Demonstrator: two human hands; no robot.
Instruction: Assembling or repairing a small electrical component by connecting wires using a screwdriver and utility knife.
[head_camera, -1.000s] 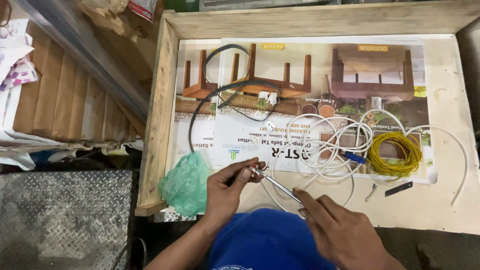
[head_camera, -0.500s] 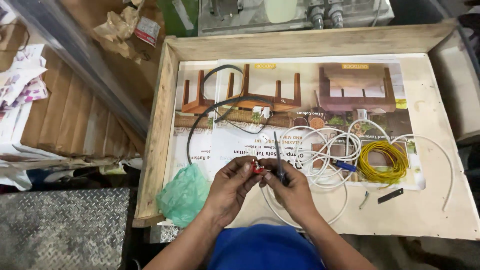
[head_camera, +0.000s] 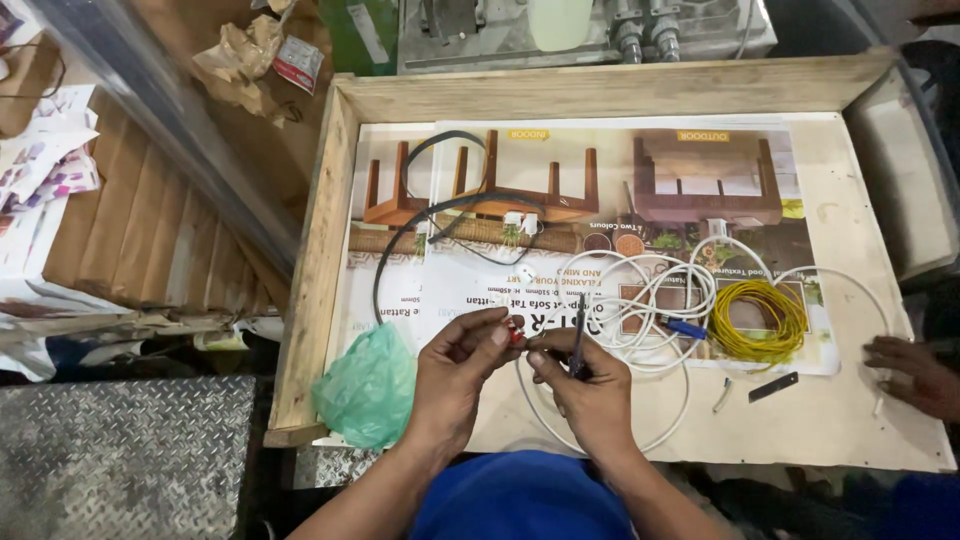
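My left hand (head_camera: 458, 365) pinches a small red piece (head_camera: 514, 331) at the end of a white wire (head_camera: 600, 300). My right hand (head_camera: 585, 385) meets it fingertip to fingertip and holds a thin dark tool (head_camera: 578, 340) that stands nearly upright. Both hands work over the front of a wooden tray (head_camera: 320, 240) lined with a printed furniture poster (head_camera: 600, 200). Loops of the white wire spread out to the right of my hands.
A yellow wire coil (head_camera: 755, 320), a black cable (head_camera: 440, 215) and a green plastic bag (head_camera: 370, 390) lie in the tray. Another person's hand (head_camera: 915, 375) rests at the right edge. Metal equipment (head_camera: 590, 30) stands behind; corrugated board (head_camera: 140, 230) and a steel plate (head_camera: 120, 460) lie left.
My right hand came up from the lower right to meet the left, raising the tool from slanted to upright. The view has tilted, and another person's hand now shows at the right.
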